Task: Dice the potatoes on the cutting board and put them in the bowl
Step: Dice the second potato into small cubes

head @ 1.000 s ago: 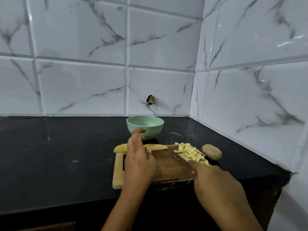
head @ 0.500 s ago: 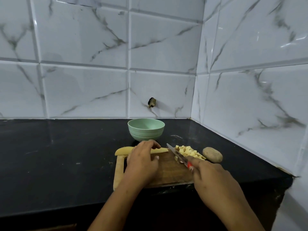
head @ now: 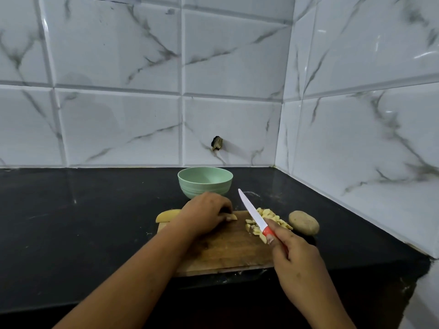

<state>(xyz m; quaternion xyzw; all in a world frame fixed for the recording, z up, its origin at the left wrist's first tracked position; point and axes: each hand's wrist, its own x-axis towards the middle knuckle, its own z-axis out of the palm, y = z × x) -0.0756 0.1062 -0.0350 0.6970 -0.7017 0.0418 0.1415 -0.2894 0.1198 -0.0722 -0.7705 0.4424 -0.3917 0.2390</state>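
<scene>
Gripping the knife (head: 254,216) in my right hand (head: 297,255), I have my fingers wrapped round its red handle at the lower right of the frame. The pale blade slants toward the upper left, and its tip shows against the dark counter (head: 83,222) just right of the bowl (head: 204,181). The blade crosses in front of the pile of diced potato (head: 273,218), which lies on the right part of the cutting board (head: 225,248), just beyond my knuckles. Whether the edge touches the dice I cannot tell.

My left hand (head: 206,212) sits at the middle of the frame, fingers curled down over a long potato slice (head: 167,216) at the far edge of the board. One end of the slice sticks out to the left of my wrist, past the board's corner, and a small tip pokes out under my fingertips on the right. The knife blade stands apart from that tip, to its right.

The green bowl is directly above my left hand in the picture, on the counter behind the board. A whole unpeeled potato (head: 304,222) lies on the counter just right of the dice, beside the board.
</scene>
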